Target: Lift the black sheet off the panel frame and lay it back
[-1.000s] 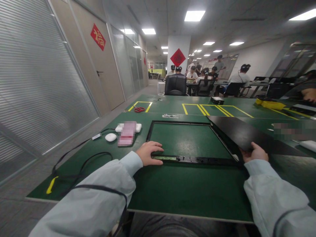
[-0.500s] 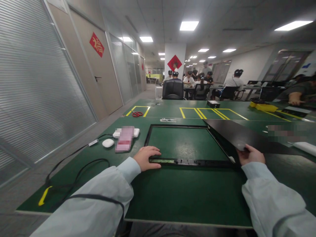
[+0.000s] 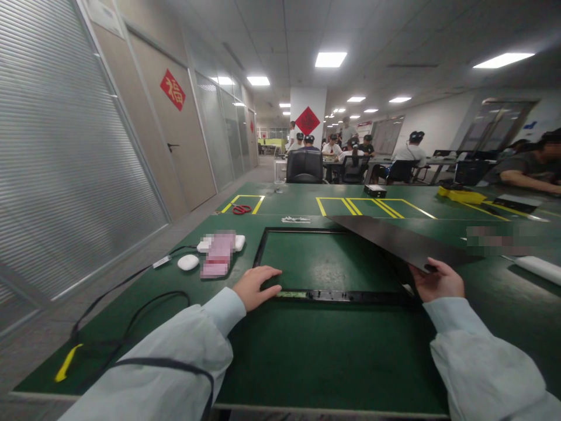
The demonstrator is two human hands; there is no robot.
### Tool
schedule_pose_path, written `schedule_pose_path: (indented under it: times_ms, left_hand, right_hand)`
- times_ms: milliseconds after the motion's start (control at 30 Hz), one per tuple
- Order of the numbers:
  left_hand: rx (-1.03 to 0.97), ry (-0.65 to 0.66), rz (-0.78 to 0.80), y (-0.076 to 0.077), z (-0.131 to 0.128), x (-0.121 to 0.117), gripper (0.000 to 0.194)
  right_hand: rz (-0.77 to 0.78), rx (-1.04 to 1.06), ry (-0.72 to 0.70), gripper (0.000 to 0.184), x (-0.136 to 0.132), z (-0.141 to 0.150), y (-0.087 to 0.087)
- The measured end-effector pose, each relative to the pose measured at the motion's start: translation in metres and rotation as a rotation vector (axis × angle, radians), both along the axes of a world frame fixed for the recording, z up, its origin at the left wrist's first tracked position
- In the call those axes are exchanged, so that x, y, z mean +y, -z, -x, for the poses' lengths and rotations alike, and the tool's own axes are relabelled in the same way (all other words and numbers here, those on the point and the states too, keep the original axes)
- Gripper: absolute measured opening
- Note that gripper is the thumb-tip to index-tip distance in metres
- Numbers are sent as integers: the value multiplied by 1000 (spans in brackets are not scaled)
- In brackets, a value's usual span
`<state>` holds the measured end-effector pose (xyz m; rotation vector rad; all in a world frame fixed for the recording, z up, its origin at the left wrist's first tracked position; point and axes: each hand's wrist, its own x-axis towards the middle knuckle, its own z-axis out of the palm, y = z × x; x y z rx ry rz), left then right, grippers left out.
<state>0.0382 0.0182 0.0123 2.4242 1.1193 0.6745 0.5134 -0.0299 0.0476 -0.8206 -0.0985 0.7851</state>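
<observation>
Well, over at the green tabletop, a black rectangular frame lies flat, a green strip showing in its near bar. The left hand is at the frame's near left corner, thumb and fingers spread apart; from where I stand I can't tell how firmly they touch it. The right hand pinches the edge of a thin dark panel, fingers bent around it, and holds it tilted across the frame's right side. Off to the left sit a pink phone-like item, a white mouse-shaped object and, farther back, red-handled scissors.
</observation>
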Motion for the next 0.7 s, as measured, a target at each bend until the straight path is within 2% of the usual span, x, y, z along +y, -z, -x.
schedule_pose_path:
  times_ms: [100, 233, 367, 467, 567, 700]
  left_hand:
    - [-176, -65, 69, -3, 0, -2, 57]
    - [-493, -227, 230, -5, -1, -1, 67]
    - [-849, -338, 461, -10, -3, 1, 60]
    - [-1083, -330, 673, -18, -4, -1, 49]
    - [-1167, -259, 884, -26, -3, -4, 46]
    - [-1208, -208, 977, -30, 0, -2, 45]
  right_hand:
    - [4, 14, -47, 23, -7, 9, -9]
    - [-24, -31, -101, 33, -13, 15, -13]
    - [-8, -21, -137, 51, -16, 16, -14]
    - [17, 7, -151, 57, -18, 14, -16]
    - [73, 17, -198, 60, -21, 14, -20]
    - [95, 25, -237, 62, -25, 17, -25]
